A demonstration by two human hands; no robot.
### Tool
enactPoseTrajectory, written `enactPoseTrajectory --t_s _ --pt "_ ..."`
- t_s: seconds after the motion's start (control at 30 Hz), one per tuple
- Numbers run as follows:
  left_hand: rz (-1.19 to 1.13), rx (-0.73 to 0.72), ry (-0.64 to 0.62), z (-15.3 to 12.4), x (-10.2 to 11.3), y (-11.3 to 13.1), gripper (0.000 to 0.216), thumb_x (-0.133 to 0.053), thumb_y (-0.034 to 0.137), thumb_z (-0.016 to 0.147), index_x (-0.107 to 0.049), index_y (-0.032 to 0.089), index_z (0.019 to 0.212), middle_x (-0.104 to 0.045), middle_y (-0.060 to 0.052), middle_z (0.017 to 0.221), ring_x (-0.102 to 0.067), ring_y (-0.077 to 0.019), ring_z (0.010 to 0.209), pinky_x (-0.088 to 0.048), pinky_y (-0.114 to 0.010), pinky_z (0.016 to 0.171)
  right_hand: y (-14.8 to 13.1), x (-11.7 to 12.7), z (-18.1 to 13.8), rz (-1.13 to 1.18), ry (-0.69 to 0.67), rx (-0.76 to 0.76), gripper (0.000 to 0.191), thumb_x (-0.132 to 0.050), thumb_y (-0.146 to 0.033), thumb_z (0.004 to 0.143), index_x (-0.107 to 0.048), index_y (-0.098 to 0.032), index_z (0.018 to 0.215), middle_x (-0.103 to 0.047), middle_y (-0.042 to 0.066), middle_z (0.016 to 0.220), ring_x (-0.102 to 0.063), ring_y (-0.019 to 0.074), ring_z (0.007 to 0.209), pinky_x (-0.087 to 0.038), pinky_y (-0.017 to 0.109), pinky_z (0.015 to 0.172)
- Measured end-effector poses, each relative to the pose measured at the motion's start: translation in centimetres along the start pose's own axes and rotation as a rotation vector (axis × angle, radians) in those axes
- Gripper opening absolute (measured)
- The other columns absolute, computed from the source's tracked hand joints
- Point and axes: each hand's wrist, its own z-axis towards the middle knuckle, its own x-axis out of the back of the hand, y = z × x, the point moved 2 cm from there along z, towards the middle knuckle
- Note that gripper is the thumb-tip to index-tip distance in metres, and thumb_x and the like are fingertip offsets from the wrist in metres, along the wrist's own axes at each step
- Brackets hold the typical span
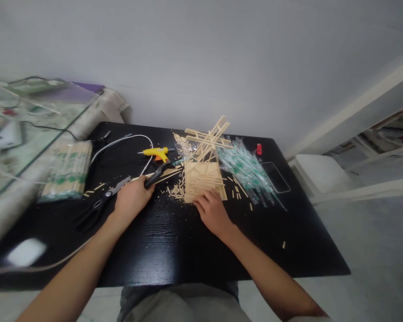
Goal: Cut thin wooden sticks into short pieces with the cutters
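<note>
My left hand point(133, 197) is closed round the black handle of a cutting tool point(158, 173) that lies pointing toward a wooden stick panel point(203, 180). My right hand point(212, 210) rests at the panel's near edge, fingers curled on its sticks. Behind the panel a frame of crossed wooden sticks point(210, 136) stands tilted. Short stick offcuts point(175, 190) are scattered between my hands on the black table point(174, 250).
A yellow glue gun point(157, 153) with a white cord lies behind the cutter. Black scissors point(102, 202) lie left of my left hand, beside a bundle of wrapped sticks point(68, 170). Empty clear wrappers point(246, 170) are heaped at right, next to a phone point(275, 176). A glass-topped cabinet point(36, 129) stands left.
</note>
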Motion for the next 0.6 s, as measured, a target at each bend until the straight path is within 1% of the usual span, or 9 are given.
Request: enactPoseTrajectory --t_s 0.17,0.27,0.43,0.5,0.6 --pt "0.015 -0.013 -0.037 0.0 -0.12 0.05 0.044 -0.044 0.048 0.092 -0.069 0.016 0.109 -0.076 -0.019 0.097 -0.072 -0.038 0.089 -0.049 -0.039 0.069 -0.04 -0.04 -0.04 0.016 -0.001 -0.013 0.014 -0.059 -0.016 0.098 -0.07 -0.019 0.09 -0.066 0.008 0.091 -0.058 0.0243 0.091 -0.046 0.041 0.09" --pt "0.023 -0.025 -0.059 -0.11 -0.17 0.08 0.045 -0.042 0.048 0.092 -0.069 0.016 0.109 -0.076 -0.019 0.097 -0.072 -0.0381 0.089 -0.05 -0.04 0.071 -0.11 -0.06 -0.07 0.014 0.008 -0.011 0.013 -0.059 -0.015 0.097 -0.07 -0.018 0.09 -0.067 0.008 0.09 -0.058 0.0243 0.091 -0.046 0.04 0.09" --pt "0.028 -0.092 -0.102 -0.29 -0.42 0.2 0.043 -0.042 0.046 0.093 -0.068 0.015 0.11 -0.075 -0.021 0.103 -0.071 -0.039 0.094 -0.05 -0.04 0.074 -0.01 -0.19 -0.11 0.008 0.042 -0.016 0.013 -0.059 -0.016 0.097 -0.071 -0.018 0.091 -0.067 0.008 0.089 -0.058 0.0247 0.091 -0.046 0.041 0.089" --pt "0.009 -0.13 -0.11 -0.34 -0.56 0.19 0.042 -0.044 0.044 0.093 -0.068 0.015 0.111 -0.075 -0.021 0.105 -0.071 -0.038 0.096 -0.05 -0.039 0.075 0.07 -0.27 -0.12 0.014 0.042 -0.016 0.014 -0.059 -0.016 0.097 -0.071 -0.019 0.091 -0.067 0.007 0.089 -0.058 0.0243 0.091 -0.046 0.04 0.089" --pt "-0.071 -0.176 -0.107 -0.35 -0.68 0.03 0.039 -0.046 0.043 0.092 -0.069 0.017 0.108 -0.076 -0.018 0.103 -0.071 -0.0341 0.094 -0.049 -0.036 0.076 0.16 -0.33 -0.13 0.017 0.044 -0.016 0.014 -0.059 -0.016 0.097 -0.071 -0.019 0.091 -0.067 0.007 0.089 -0.059 0.024 0.09 -0.047 0.041 0.089"
